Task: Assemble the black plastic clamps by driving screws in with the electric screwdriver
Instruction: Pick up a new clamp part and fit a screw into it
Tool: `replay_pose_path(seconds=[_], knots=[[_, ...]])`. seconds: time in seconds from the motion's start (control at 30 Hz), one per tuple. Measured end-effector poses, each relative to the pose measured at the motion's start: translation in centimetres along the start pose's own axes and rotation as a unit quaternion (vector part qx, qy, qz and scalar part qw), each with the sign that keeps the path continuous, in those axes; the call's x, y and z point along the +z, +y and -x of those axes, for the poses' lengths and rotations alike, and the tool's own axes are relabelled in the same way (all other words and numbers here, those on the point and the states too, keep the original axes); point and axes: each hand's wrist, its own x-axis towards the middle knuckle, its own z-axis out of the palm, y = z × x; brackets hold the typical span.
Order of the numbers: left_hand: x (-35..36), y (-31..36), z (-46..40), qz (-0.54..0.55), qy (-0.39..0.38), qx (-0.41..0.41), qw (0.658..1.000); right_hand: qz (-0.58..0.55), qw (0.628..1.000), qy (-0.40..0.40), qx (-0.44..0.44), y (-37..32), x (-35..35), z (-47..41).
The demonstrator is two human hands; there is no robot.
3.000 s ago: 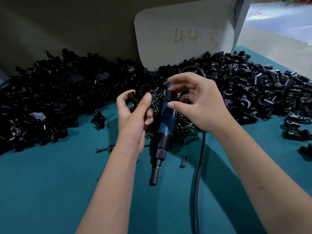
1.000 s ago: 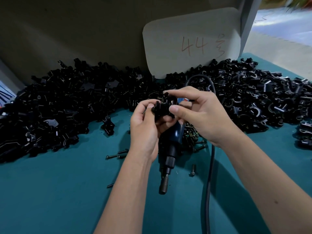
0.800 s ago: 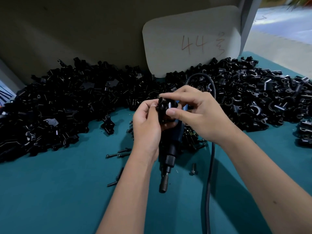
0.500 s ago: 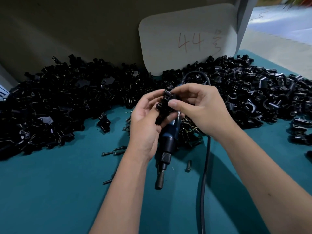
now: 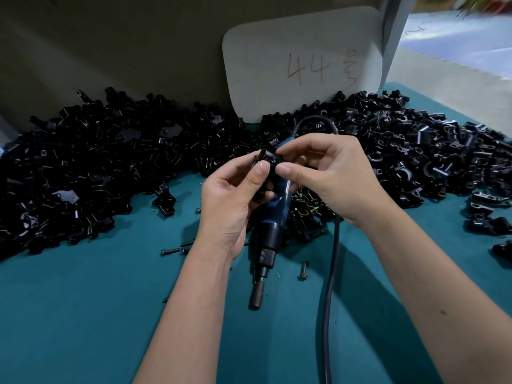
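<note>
Above the teal table (image 5: 83, 314), both hands pinch one black clamp (image 5: 266, 159): left hand (image 5: 235, 200) from below, right hand (image 5: 327, 173) from the side; screwdriver (image 5: 273, 225) lies on table under them, cord (image 5: 331, 286) trailing toward viewer; clamp piles (image 5: 110, 167) behind; loose screws (image 5: 303, 270) nearby.

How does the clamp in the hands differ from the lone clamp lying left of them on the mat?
The held clamp is raised, pinched between the left hand and right hand; the lone clamp lies untouched on the teal mat. Fingers partly hide the held clamp; the lone clamp shows whole. Both are black plastic.
</note>
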Motion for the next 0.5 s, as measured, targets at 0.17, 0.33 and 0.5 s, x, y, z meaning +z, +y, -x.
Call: replay_pose_path(seconds=[0.17, 0.33, 0.5], knots=[[-0.1, -0.2, 0.0, -0.009, -0.008, -0.002, 1.0, -0.019, 0.998, 0.055, -0.001, 0.2, 0.3, 0.1], [0.0, -0.4, -0.1, -0.012, -0.007, -0.011, 1.0, 0.001, 1.0, -0.008, 0.023, -0.4, 0.0, 0.0], [0.4, -0.6, 0.2, 0.014, 0.006, -0.034, 0.999, 0.034, 0.997, -0.023, 0.067, -1.7, -0.7, 0.2]])
